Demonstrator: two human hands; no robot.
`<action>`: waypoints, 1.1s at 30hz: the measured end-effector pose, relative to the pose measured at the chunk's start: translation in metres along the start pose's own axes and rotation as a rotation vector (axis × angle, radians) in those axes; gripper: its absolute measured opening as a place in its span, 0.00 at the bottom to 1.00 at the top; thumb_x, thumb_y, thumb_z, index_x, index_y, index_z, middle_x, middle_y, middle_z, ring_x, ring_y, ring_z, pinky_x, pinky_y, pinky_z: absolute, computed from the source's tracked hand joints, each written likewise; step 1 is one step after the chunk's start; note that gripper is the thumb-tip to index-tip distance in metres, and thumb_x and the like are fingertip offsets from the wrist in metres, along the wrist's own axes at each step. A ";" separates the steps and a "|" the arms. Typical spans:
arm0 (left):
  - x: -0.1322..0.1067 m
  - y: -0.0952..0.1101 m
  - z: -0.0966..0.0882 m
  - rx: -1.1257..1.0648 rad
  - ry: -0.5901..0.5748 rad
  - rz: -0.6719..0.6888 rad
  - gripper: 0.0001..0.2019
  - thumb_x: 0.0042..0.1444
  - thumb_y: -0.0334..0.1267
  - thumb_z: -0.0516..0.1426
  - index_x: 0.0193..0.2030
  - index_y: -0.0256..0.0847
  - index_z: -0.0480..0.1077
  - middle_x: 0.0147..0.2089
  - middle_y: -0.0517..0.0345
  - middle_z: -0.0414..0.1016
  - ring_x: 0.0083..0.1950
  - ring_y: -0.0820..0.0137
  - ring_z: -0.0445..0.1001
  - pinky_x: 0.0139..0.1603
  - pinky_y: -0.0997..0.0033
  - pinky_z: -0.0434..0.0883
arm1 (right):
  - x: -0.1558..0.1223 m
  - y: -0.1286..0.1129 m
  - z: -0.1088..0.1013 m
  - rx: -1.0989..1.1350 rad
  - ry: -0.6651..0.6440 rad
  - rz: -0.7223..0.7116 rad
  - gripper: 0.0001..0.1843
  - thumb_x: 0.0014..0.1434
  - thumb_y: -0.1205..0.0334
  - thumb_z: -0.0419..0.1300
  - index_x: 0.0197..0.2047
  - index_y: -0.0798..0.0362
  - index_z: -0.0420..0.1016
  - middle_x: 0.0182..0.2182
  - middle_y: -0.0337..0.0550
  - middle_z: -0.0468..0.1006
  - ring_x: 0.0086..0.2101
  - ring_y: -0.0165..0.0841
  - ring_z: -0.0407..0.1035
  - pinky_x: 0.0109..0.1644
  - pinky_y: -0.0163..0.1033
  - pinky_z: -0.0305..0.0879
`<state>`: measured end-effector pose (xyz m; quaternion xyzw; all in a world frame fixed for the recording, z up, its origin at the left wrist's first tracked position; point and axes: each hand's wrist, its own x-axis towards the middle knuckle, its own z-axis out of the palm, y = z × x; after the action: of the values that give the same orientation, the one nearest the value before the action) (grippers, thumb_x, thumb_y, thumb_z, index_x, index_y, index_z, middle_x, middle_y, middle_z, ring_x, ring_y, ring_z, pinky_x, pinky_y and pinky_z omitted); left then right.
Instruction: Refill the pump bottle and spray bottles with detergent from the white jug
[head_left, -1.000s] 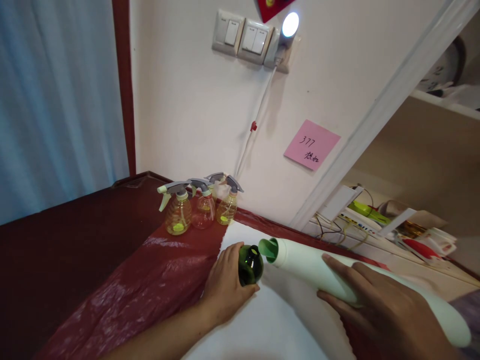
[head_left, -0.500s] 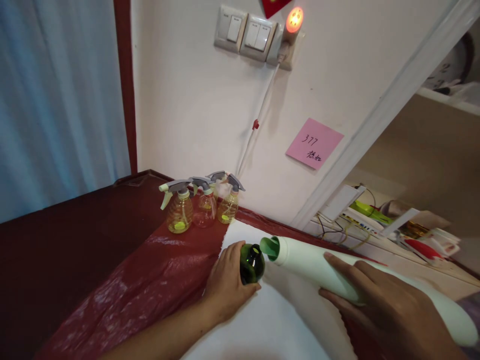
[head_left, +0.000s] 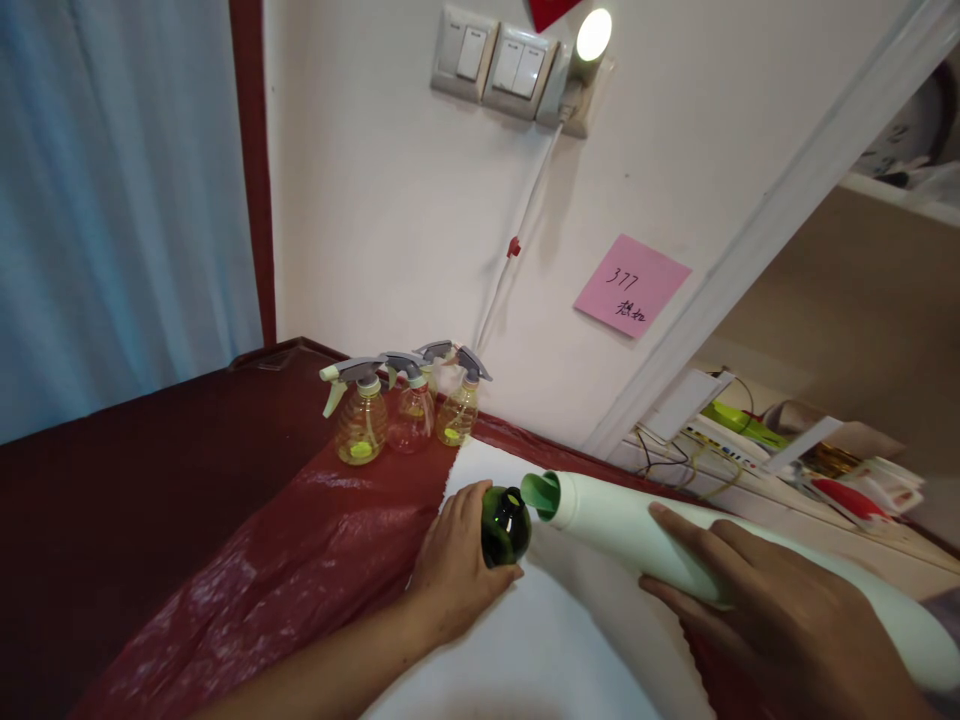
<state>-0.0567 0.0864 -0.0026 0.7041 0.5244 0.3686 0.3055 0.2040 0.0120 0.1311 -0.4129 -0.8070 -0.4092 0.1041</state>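
Observation:
My left hand (head_left: 454,565) is wrapped round a small, dark green, see-through bottle (head_left: 504,528) with an uncapped neck. That bottle is over a white sheet (head_left: 559,635). My right hand (head_left: 780,600) grips a long, pale green, tube-shaped container (head_left: 622,515) from above and the side. It lies tilted, its open end and darker green lip pointing left, close beside the bottle's neck. I cannot tell whether the two touch, and no liquid shows between them. The container's far end runs toward the right edge, partly behind my hand.
Several clear spray bottles (head_left: 361,430) with grey trigger heads stand by the wall, on red plastic film (head_left: 315,540). A plug-in light (head_left: 592,38) with a white cable hangs above. At right, a shelf (head_left: 780,475) holds a router and clutter. A blue curtain (head_left: 120,200) hangs left.
The plug-in light has turned from orange to bright white. Both hands, the bottle and the container keep nearly the same positions; the view has shifted very slightly.

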 end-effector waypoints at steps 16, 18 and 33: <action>0.000 0.002 -0.002 0.006 -0.023 -0.011 0.44 0.44 0.37 0.68 0.68 0.39 0.57 0.68 0.45 0.66 0.68 0.55 0.63 0.70 0.55 0.60 | 0.002 0.001 0.001 -0.008 -0.008 0.011 0.23 0.73 0.46 0.46 0.56 0.53 0.71 0.28 0.40 0.76 0.23 0.38 0.75 0.23 0.40 0.69; 0.000 0.001 -0.002 0.005 -0.020 -0.005 0.44 0.44 0.37 0.68 0.68 0.39 0.57 0.68 0.45 0.65 0.69 0.55 0.63 0.70 0.55 0.59 | 0.001 0.001 0.002 -0.007 -0.016 0.018 0.24 0.73 0.45 0.45 0.57 0.52 0.70 0.28 0.41 0.76 0.23 0.38 0.75 0.23 0.41 0.69; -0.001 0.000 -0.001 0.005 -0.022 -0.006 0.44 0.44 0.37 0.68 0.68 0.40 0.57 0.68 0.46 0.65 0.69 0.55 0.63 0.70 0.56 0.60 | -0.002 0.002 0.001 0.003 -0.010 0.017 0.24 0.72 0.45 0.46 0.56 0.53 0.71 0.28 0.41 0.76 0.23 0.39 0.75 0.23 0.42 0.70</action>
<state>-0.0575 0.0855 -0.0018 0.7072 0.5243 0.3587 0.3104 0.2067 0.0120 0.1305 -0.4217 -0.8046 -0.4049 0.1042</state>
